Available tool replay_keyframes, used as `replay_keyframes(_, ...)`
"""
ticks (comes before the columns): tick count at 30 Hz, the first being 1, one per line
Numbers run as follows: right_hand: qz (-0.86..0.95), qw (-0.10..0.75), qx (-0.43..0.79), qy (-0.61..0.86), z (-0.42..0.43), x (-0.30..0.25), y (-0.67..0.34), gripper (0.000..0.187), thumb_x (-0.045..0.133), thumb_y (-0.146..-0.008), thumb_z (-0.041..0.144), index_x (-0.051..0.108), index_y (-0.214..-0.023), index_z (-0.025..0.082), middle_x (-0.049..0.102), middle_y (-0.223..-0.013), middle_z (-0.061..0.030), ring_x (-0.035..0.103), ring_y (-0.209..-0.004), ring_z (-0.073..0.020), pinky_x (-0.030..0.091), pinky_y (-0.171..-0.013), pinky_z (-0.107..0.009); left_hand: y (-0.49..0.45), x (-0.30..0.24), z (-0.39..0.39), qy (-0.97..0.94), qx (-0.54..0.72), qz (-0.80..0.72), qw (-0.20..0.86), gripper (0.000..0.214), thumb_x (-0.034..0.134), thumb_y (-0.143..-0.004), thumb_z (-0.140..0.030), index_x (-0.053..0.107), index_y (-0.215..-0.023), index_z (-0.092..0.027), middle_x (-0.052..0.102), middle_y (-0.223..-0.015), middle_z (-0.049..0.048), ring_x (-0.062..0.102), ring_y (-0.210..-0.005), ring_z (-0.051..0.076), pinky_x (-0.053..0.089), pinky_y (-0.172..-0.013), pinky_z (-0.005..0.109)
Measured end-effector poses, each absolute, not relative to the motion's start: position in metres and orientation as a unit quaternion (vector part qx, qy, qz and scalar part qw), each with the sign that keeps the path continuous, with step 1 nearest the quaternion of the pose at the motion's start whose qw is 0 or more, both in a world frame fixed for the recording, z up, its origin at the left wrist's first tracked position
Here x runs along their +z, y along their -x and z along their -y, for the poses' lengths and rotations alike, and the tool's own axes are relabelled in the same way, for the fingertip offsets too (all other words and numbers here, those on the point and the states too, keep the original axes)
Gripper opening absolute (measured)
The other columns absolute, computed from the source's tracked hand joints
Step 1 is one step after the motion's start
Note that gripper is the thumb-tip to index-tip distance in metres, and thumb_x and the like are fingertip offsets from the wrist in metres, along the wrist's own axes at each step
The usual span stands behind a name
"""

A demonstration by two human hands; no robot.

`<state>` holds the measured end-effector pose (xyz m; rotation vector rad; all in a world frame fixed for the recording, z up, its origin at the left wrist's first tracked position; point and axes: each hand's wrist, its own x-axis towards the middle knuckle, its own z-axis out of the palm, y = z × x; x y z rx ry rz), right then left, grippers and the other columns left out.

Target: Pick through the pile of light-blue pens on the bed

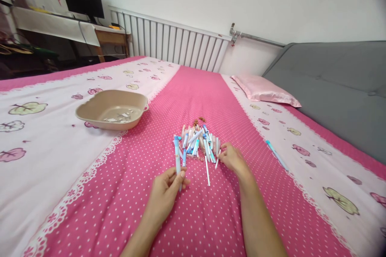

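The person's left hand (pixel 164 192) holds a slim light-blue plastic pen with a darker blue cap (pixel 177 156) upright, its lower barrel pinched between thumb and fingers (pixel 177 180) pressed together around it, the capped end pointing away over the bed. The right hand (pixel 232 158) rests at the right edge of a loose heap of blue, white and pink plastic pens and pen parts (pixel 197 140) lying on the pink white-dotted bedsheet (pixel 187 96); its fingertips (pixel 221 151) appear to nip a thin white refill-like stick (pixel 217 160), though the contact is too small to make out surely.

Such a pen is judged very light and stiff, with a smooth, somewhat slippery barrel; a mid-barrel pinch, as the left hand has, keeps it from swivelling. The caps probably pull off with a small tug, so holding by the cap alone risks it slipping free. The thin white sticks, one long one (pixel 207 170) lying apart toward the person, look bendable and are best lifted near the middle with two fingertips. On the soft sheet, parts sink a little and roll readily, so pressing down before pinching would help.

A beige heart-shaped plastic bowl (pixel 90 108) with a few small scraps in it sits well apart to the left, a lone light-blue pen (pixel 276 154) lies off to the right, and a pink satin pillow (pixel 265 90) lies beyond it.
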<state>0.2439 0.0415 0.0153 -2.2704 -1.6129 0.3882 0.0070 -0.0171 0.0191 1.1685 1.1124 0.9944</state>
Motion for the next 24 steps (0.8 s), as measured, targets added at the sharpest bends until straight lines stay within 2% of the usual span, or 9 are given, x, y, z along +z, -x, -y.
replay_keyframes(3, 0.572, 0.23, 0.074, 0.784, -0.044, 0.021, -0.242, 0.026, 0.042, -0.078, 0.023, 0.057, -0.099, 0.017, 0.066, -0.083, -0.0078, 0.06, -0.073, -0.019, 0.041, -0.061, -0.028, -0.007, 0.019, 0.017, -0.5, 0.424, -0.475, 0.587, 0.044, 0.056, -0.073, -0.044, 0.06, -0.098, -0.009, 0.065, -0.067, 0.0049, 0.059, -0.062, 0.015, 0.045, -0.062, 0.026)
replay_keyframes(6, 0.638, 0.306, 0.01, 0.707, -0.048, 0.024, -0.23, 0.034, 0.038, -0.083, 0.026, 0.055, -0.11, 0.014, 0.061, -0.107, -0.0111, 0.054, -0.098, -0.0215, 0.041, -0.084, -0.034, -0.007, 0.017, 0.016, -0.503, 0.423, -0.473, 0.587, 0.045, 0.057, -0.073, -0.045, 0.06, -0.099, -0.009, 0.065, -0.067, 0.0047, 0.06, -0.062, 0.015, 0.045, -0.061, 0.026)
replay_keyframes(9, 0.71, 0.307, -0.031, 0.633, -0.054, 0.017, -0.213, 0.043, 0.035, -0.086, 0.029, 0.045, -0.125, 0.014, 0.045, -0.13, -0.0119, 0.036, -0.121, -0.0239, 0.027, -0.1, -0.041, -0.007, 0.015, 0.017, -0.527, 0.417, -0.465, 0.577, 0.045, 0.055, -0.075, -0.043, 0.059, -0.102, -0.008, 0.065, -0.067, 0.0048, 0.06, -0.062, 0.015, 0.045, -0.06, 0.026)
replay_keyframes(12, 0.738, 0.279, -0.018, 0.614, -0.061, 0.0, -0.205, 0.045, 0.03, -0.088, 0.027, 0.037, -0.132, 0.017, 0.037, -0.138, -0.0095, 0.028, -0.127, -0.0242, 0.023, -0.102, -0.045, -0.007, 0.013, 0.018, -0.547, 0.407, -0.458, 0.571, 0.044, 0.054, -0.076, -0.042, 0.059, -0.103, -0.009, 0.065, -0.068, 0.0052, 0.06, -0.063, 0.016, 0.045, -0.061, 0.026)
replay_keyframes(16, 0.745, 0.282, -0.003, 0.604, -0.071, -0.014, -0.206, 0.044, 0.029, -0.089, 0.023, 0.04, -0.131, 0.018, 0.042, -0.135, -0.0066, 0.032, -0.125, -0.023, 0.026, -0.1, -0.041, -0.007, 0.01, 0.019, -0.549, 0.404, -0.46, 0.569, 0.043, 0.055, -0.076, -0.043, 0.061, -0.103, -0.01, 0.066, -0.071, 0.006, 0.061, -0.066, 0.017, 0.045, -0.062, 0.027)
replay_keyframes(20, 0.727, 0.307, -0.014, 0.614, -0.075, -0.009, -0.209, 0.039, 0.036, -0.085, 0.021, 0.05, -0.121, 0.015, 0.057, -0.117, -0.0105, 0.047, -0.109, -0.0226, 0.034, -0.092, -0.038, -0.007, 0.01, 0.019, -0.546, 0.402, -0.461, 0.573, 0.044, 0.055, -0.076, -0.044, 0.061, -0.103, -0.01, 0.067, -0.074, 0.0065, 0.061, -0.067, 0.017, 0.045, -0.063, 0.026)
replay_keyframes(24, 0.718, 0.309, -0.019, 0.624, -0.072, 0.0, -0.209, 0.035, 0.04, -0.081, 0.014, 0.058, -0.112, 0.017, 0.062, -0.105, -0.0096, 0.05, -0.098, -0.0221, 0.036, -0.087, -0.036, -0.006, 0.011, 0.02, -0.542, 0.401, -0.46, 0.579, 0.045, 0.056, -0.075, -0.045, 0.061, -0.102, -0.01, 0.066, -0.072, 0.0054, 0.061, -0.067, 0.017, 0.045, -0.063, 0.026)
